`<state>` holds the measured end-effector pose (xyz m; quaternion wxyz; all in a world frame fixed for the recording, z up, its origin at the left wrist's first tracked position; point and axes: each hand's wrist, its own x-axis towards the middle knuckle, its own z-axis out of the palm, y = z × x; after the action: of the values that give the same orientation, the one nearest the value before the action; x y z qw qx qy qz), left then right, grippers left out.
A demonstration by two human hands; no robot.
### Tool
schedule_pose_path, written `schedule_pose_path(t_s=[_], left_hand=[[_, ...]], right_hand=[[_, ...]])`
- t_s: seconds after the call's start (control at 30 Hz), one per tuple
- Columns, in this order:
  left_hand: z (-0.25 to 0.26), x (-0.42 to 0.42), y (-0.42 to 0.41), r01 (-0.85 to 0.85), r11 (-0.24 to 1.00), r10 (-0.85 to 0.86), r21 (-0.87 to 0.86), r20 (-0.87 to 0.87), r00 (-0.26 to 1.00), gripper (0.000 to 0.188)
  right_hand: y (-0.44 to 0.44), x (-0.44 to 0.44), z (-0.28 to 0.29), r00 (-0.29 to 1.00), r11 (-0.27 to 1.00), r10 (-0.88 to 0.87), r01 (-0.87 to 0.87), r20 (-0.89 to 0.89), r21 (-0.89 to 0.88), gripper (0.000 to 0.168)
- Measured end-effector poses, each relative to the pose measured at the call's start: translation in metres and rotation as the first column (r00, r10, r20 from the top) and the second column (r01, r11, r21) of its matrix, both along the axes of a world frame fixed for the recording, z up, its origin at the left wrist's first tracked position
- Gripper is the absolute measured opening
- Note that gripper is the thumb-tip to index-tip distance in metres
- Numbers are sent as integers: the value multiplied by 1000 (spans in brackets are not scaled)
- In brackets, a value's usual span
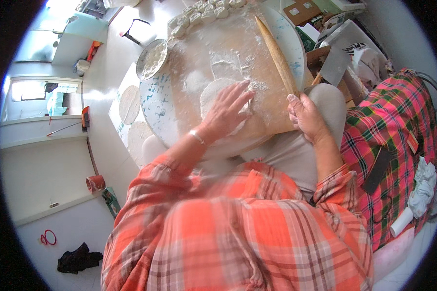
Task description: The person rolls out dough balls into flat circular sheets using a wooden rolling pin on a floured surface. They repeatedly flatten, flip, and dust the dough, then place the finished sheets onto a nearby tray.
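Note:
My left hand (227,111) lies palm down, fingers spread, over a flattened round of dough (212,95) on a floured wooden board (187,120). The hand hides the dough's right part. In my right hand (306,116) is the near end of a tapered wooden rolling pin (276,54), which slants away along the board's right side. Loose flour (224,67) is spread on the board past the dough round. Several floured dough pieces (200,16) sit in rows along the far edge. A bowl of flour (153,60) stands at the board's far left corner.
The board rests on a round table (154,105) with blue marks. Left of it, rolled dough sheets (129,104) lie on a lower white surface. To the right are boxes (322,58) and a seat with a plaid cloth (378,145). A stool (136,31) stands at far left.

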<state>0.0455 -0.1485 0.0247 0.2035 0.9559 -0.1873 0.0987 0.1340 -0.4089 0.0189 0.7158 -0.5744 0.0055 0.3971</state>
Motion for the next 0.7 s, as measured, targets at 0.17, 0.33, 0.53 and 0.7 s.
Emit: schedule_pose_path(t_s=[0.17,0.33,0.53,0.7], left_hand=[[-15,-27,0,-121,958,180,262,-217,959,78],[-14,11,-2,-173,946,214,274,-127,968,75],[-27,51,28,-325,910,366,258,-131,921,82],[-30,70,9,-616,739,670,273,-198,716,87]], right_hand=[[4,2,-5,1000,1000,8,-8,6,7,29],[3,3,-8,1000,1000,6,-7,-11,-16,29],[5,1,0,1000,999,13,-12,11,-46,30],[3,2,-5,999,999,31,-30,29,-40,32]])
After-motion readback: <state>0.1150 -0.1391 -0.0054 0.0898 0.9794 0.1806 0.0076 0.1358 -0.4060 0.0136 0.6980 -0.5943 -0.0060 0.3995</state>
